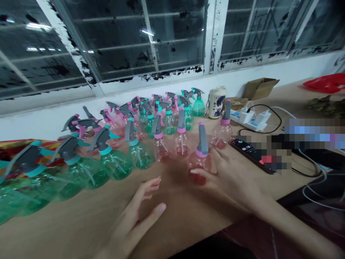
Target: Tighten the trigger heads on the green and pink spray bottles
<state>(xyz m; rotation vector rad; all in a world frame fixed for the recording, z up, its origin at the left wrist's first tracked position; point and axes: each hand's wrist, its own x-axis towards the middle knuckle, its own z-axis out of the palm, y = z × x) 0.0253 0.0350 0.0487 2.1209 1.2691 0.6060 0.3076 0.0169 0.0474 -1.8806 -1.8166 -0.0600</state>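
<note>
My right hand [221, 172] is wrapped round the body of a clear pink spray bottle [198, 163] with a grey trigger head and pink collar. The bottle stands upright at the table's middle, thumb across its front. Fingers parted and curved, my left hand [142, 208] hovers over the table to the left of it, holding nothing. Just beyond are two more pink spray bottles [182, 140], and another pink spray bottle [222, 133] stands to the right. A row of green spray bottles [117, 165] with turquoise collars runs off to the left.
Behind, several more pink and green bottles crowd toward the wall. A printed cup [216, 102], an open cardboard box [260, 88], a white power strip [250, 120] and a phone [250, 154] lie right, with loose cables [280, 120]. Windows [134, 39] rise behind the table [172, 223].
</note>
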